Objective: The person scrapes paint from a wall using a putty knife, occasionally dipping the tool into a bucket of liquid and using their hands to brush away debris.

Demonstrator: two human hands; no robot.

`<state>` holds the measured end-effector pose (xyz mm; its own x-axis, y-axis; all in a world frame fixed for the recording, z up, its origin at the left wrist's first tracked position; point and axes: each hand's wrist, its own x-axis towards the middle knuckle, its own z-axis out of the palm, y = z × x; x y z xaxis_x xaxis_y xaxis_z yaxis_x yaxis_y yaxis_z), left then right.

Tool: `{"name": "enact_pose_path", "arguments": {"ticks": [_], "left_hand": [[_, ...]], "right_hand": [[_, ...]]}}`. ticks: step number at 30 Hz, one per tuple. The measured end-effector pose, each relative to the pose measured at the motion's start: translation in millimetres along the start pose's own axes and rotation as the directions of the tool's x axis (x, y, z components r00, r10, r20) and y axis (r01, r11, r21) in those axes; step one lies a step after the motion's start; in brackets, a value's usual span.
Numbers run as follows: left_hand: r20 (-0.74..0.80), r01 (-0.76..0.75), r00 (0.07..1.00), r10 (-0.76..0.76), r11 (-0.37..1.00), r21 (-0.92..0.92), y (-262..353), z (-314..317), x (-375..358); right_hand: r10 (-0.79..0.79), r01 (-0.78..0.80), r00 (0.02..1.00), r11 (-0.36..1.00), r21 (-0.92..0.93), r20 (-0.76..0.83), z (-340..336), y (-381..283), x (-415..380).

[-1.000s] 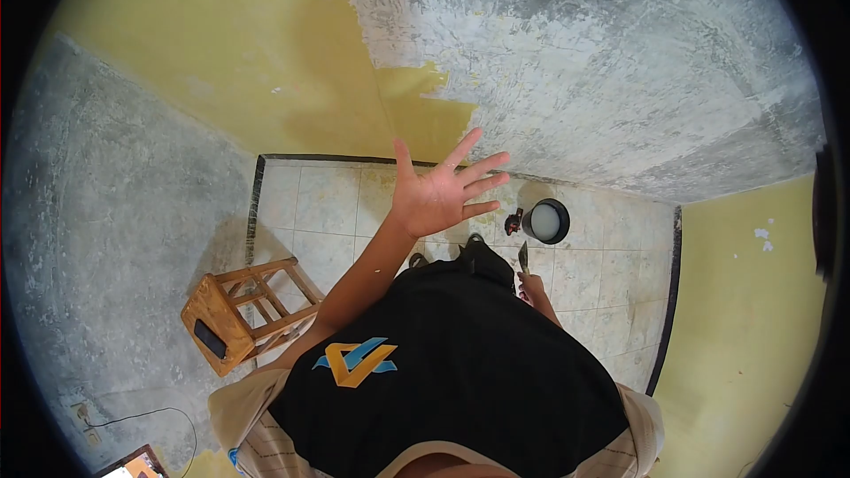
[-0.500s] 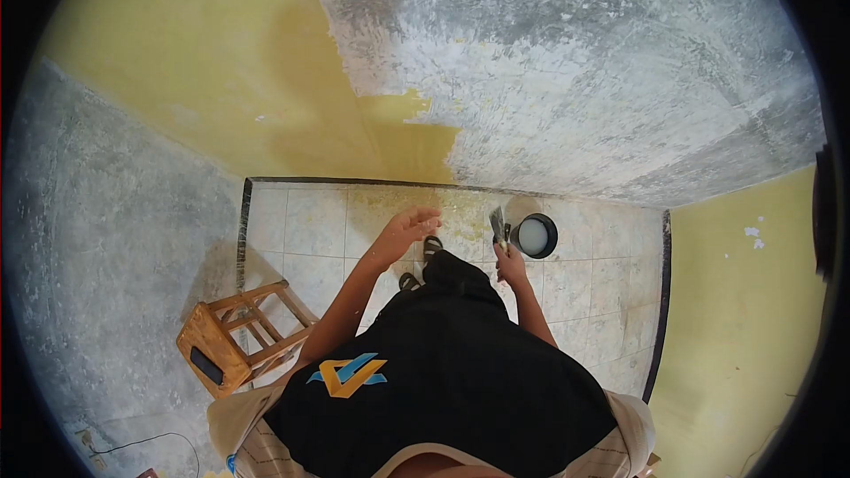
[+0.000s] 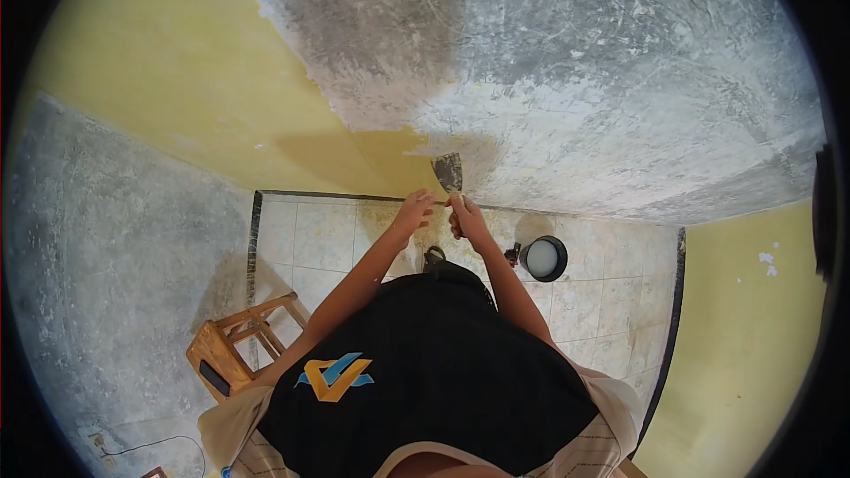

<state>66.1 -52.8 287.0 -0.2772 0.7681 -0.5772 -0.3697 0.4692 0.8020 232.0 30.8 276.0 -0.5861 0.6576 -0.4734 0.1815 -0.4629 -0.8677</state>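
Note:
My right hand (image 3: 466,218) is closed around the handle of a putty knife (image 3: 448,173), its wide, stained blade pointing up toward the wall. Just to the left, my left hand (image 3: 413,215) is held out with fingers apart and nothing in it. Beyond the blade is the wall, where yellow paint (image 3: 390,164) meets a scraped grey and white surface (image 3: 567,106) along a ragged edge.
A black bucket (image 3: 560,267) of cloudy whitish liquid stands on the tiled floor (image 3: 589,301) to the right, with a small dark object beside it. At left is a wooden stool (image 3: 232,363) with a black phone-like object (image 3: 214,378) on its seat. Dark baseboard edges the floor.
My right hand has moved left and up from beside the bucket, bringing the putty knife close to the wall. My left hand stays raised, shifting slightly, and the view has tilted a little.

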Motion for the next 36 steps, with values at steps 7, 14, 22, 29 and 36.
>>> {"name": "enact_pose_path", "arguments": {"ticks": [7,14,22,29,36], "left_hand": [[0.050,-0.033,0.998,0.039,0.993,-0.117,12.5,-6.3,60.8],[0.159,0.180,0.981,-0.113,0.839,-0.514,4.0,-5.4,86.9],[0.316,0.264,0.948,-0.016,0.593,-0.761,17.7,22.6,110.2],[0.397,0.361,0.917,-0.031,0.484,-0.797,19.6,33.8,115.6],[0.410,0.370,0.911,-0.039,0.514,-0.774,23.9,37.9,109.5]], "right_hand": [[0.060,-0.073,0.991,0.991,0.112,0.123,29.5,13.1,26.6],[-0.286,0.218,0.949,0.898,-0.382,-0.131,22.2,21.1,48.5],[-0.297,0.005,0.944,0.442,-0.897,-0.141,18.6,-66.3,22.3],[-0.332,-0.050,0.926,0.368,-0.929,-0.181,14.6,-74.1,22.8],[-0.432,0.025,0.885,0.414,-0.910,-0.173,12.8,-66.3,22.4]]}}
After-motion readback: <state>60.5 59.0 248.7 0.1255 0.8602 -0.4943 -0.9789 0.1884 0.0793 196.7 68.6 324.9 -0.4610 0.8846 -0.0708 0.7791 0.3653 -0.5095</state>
